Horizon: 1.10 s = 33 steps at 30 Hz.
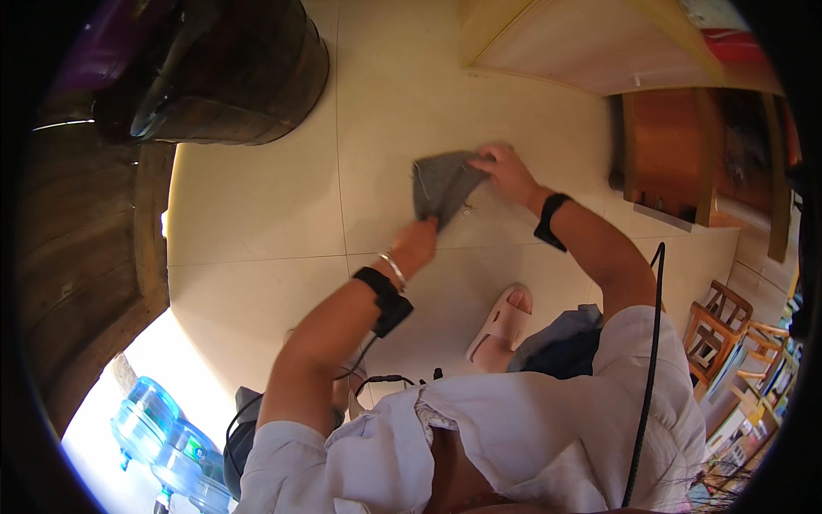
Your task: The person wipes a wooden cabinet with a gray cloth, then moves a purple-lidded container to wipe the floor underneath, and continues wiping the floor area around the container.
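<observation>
A grey cloth [443, 180] with frayed light threads is stretched between my two hands above the tiled floor [270, 212]. My left hand [414, 244], below a silver bracelet, pinches its lower corner. At the upper right corner, my right hand [507, 170] grips the cloth and looks slightly blurred. Small bits of debris [469, 209] show on the tile beside the cloth. Each wrist wears a black band, and a cable runs from the left one.
A dark barrel-like container [257, 70] stands at upper left, beside a wooden door [83, 238]. Blue water jugs [154, 411] sit at lower left. A pale wooden cabinet [578, 45] is at upper right; wooden chairs [716, 334] are at right. My sandalled foot [507, 318] rests below.
</observation>
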{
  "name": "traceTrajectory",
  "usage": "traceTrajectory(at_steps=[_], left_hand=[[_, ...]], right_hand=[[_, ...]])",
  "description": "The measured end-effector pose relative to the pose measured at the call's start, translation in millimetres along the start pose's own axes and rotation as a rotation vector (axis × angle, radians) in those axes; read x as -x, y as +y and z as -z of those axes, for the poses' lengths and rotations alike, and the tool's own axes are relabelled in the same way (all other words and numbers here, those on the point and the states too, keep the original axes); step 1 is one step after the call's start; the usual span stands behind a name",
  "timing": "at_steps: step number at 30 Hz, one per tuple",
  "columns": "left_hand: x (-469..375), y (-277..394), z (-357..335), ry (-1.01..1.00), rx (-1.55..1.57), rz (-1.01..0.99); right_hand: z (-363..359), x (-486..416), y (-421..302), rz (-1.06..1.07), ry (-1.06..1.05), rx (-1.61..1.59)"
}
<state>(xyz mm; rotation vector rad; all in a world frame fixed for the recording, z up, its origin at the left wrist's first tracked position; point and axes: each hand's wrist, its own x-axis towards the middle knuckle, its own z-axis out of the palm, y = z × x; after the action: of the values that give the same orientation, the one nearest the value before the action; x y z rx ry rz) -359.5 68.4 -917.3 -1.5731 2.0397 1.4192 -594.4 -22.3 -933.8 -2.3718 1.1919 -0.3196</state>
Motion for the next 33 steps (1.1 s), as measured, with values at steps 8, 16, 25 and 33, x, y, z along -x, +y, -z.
traceTrajectory(at_steps=[8,16,25,33], left_hand=[[7.9,37.2,-63.3,0.005,0.152,-0.364],[42.5,-5.3,29.8,-0.356,0.631,-0.091],[71.3,-42.6,80.2,0.002,0.920,-0.019],[80.2,-56.3,91.5,0.057,1.120,0.074]], right_hand=[[-8.6,50.7,-73.7,-0.462,0.081,-0.106],[-49.0,68.2,-112.1,-0.457,-0.162,0.480],[-50.3,35.6,-141.2,-0.556,-0.157,-0.411],[13.6,13.1,-103.1,-0.752,0.081,-1.236]])
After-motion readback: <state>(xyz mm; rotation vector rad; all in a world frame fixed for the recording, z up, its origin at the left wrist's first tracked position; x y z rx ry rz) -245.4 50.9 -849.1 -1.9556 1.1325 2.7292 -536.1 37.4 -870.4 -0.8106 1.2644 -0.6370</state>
